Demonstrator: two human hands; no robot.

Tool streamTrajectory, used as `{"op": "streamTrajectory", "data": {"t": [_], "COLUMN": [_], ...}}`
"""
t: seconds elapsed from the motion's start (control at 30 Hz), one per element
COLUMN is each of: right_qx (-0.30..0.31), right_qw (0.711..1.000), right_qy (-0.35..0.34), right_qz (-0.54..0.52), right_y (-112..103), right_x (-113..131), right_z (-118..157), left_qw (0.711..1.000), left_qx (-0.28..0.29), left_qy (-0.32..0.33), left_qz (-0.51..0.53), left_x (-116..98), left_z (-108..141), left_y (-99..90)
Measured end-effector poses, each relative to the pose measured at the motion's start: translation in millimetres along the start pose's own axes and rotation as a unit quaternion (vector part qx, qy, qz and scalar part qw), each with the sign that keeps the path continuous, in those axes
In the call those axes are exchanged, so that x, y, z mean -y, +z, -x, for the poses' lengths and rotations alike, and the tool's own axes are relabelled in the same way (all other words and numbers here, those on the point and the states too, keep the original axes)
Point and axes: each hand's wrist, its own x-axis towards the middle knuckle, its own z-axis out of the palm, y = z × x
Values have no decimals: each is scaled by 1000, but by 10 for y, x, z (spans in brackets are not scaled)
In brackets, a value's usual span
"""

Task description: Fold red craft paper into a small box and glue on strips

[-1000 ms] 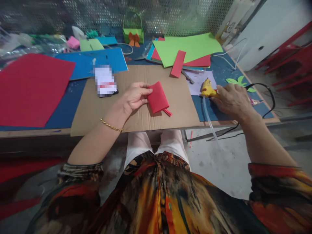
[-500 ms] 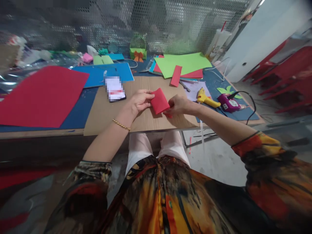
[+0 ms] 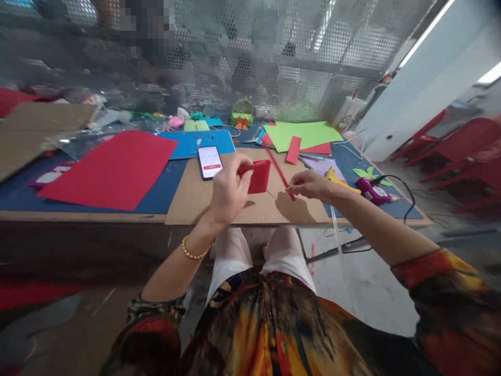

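Note:
Pinched in my left hand (image 3: 231, 187) is a small red folded paper box (image 3: 260, 177), held upright above the cardboard sheet (image 3: 188, 203). To its right, my right hand (image 3: 308, 185) grips a thin red paper strip (image 3: 278, 169) near its lower end, the strip leaning up and to the left. Box and strip are apart. Beyond my right hand a short red paper piece (image 3: 293, 150) lies at the edge of the green sheet (image 3: 305, 133). A phone (image 3: 210, 162) with a lit screen lies just behind my left hand.
At right are a yellow glue gun (image 3: 340, 181), partly behind my forearm, and a purple corded device (image 3: 371, 191). A large red sheet (image 3: 113, 169) and a blue sheet (image 3: 199, 143) lie left. A small green basket (image 3: 242, 115) stands at the back.
Both hands were together at the red paper; now they are apart. My left hand has lifted and turned the box upright, and the strip shows in my right hand. The view has tilted up.

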Motion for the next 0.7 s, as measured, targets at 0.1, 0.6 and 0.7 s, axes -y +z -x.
{"op": "streamTrajectory", "data": {"t": [0.1, 0.6, 0.7], "right_qx": [-63, -333, -327], "right_qw": [984, 798, 785], "right_qy": [-41, -170, -146], "right_qz": [-162, -473, -506], "right_y": [-93, 904, 958], "right_x": [-26, 467, 449], "right_z": [200, 1051, 986], "left_qw": [993, 951, 957], "left_qx": [0, 121, 166], "left_qy": [65, 160, 89], "left_qz": [-97, -234, -223], "left_x": [1, 47, -40], "left_z": [273, 653, 606], "left_y": [-79, -141, -132]}}
